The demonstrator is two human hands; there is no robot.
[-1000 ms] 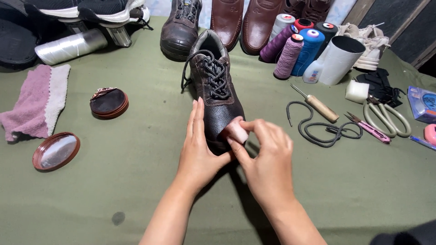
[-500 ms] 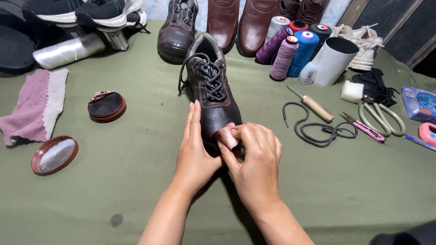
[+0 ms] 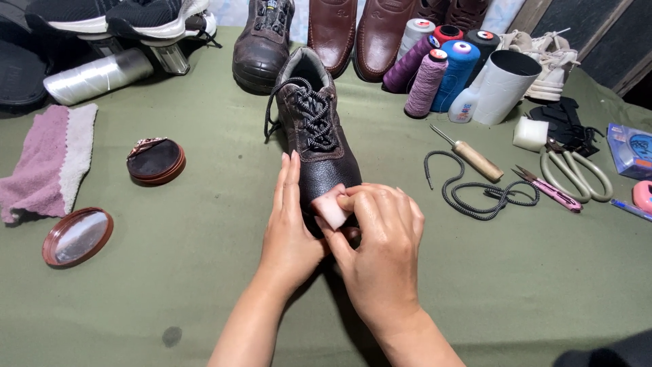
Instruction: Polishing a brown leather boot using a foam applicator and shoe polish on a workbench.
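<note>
A dark brown lace-up shoe (image 3: 316, 139) lies on the green cloth, toe towards me. My left hand (image 3: 288, 228) rests flat along the shoe's left side, fingers straight and pointing away, steadying the toe. My right hand (image 3: 377, 245) pinches a small pale pink pad (image 3: 331, 209) and presses it against the toe cap. The toe's tip is hidden under both hands.
An open round polish tin (image 3: 156, 161) and its lid (image 3: 77, 236) lie to the left, beside a pink cloth (image 3: 47, 163). To the right are a loose black lace (image 3: 475, 192), an awl (image 3: 472, 156), scissors (image 3: 577, 178), thread spools (image 3: 441, 64). More shoes (image 3: 329, 34) line the back.
The view has shifted slightly. My right hand has moved the pink pad a little across the toe cap. My left hand stays flat against the shoe.
</note>
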